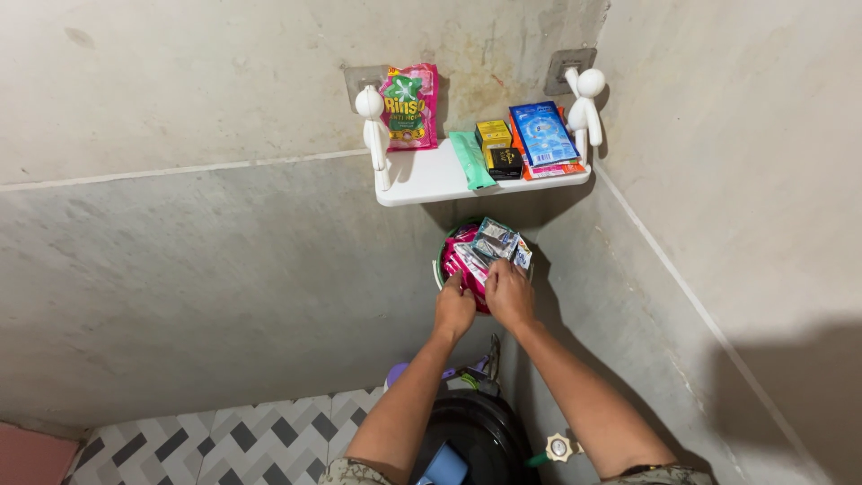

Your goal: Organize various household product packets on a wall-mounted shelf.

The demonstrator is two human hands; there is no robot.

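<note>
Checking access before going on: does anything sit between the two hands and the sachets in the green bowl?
Nothing visible does. The left hand and right hand already rest on the pink and silver sachets in the round green bowl.

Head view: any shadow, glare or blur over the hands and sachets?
Head view: sharp, evenly lit, no glare; the white wall shelf shades the green bowl of sachets, both hands stay readable; a dark shadow covers the right wall's lower corner; edges bend slightly.

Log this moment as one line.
left hand: on pink sachets | right hand: holding grey-blue sachets | green bowl below white shelf
</note>
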